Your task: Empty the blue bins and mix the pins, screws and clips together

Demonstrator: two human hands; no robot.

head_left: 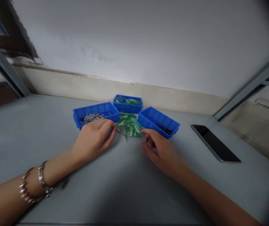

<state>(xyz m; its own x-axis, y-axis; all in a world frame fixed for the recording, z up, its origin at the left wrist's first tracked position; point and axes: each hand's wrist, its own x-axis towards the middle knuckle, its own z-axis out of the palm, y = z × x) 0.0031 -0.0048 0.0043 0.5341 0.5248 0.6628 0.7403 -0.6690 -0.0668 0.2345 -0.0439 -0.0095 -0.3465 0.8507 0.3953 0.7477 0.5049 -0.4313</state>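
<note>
A green see-through plastic bag [134, 129] lies on the table between my hands, with small pale and metallic pieces showing in or on it. Thin metal pins [125, 134], rivet-like, stick out at its left side. My left hand [96, 135] is closed in a pinch at the bag's left edge; what its fingertips hold is hidden. Thumb and forefinger of my right hand [159, 146] are apart, the forefinger at the bag's right edge. Behind my left hand, a blue bin [78, 115] holds many similar metal pins [93, 117].
At the right, another blue bin [159, 117] holds small dark pieces [164, 129]. A third blue bin [127, 107] with green bags [131, 101] stands at the back by the wall [134, 47]. A phone [215, 142] lies on the grey table [115, 188] at right.
</note>
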